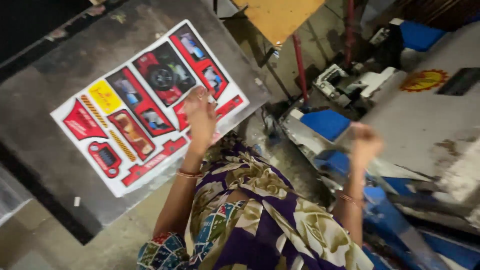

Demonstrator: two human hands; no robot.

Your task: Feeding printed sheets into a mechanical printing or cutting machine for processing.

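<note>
A white sticker sheet [135, 107] printed with red, black and yellow car-part shapes lies flat on a dark metal table [60, 50]. My left hand [200, 117] rests on the sheet's near right edge, fingers bent and touching it. My right hand [366, 145] is raised away from the sheet over the blue machine parts, blurred, with fingers curled; nothing is visible in it.
A grey machine top [425, 125] with a yellow-red round sticker [424, 80] is at right. Blue machine parts [327, 124] and clutter fill the gap between table and machine. A red post [299, 62] and an orange board [280, 17] stand behind.
</note>
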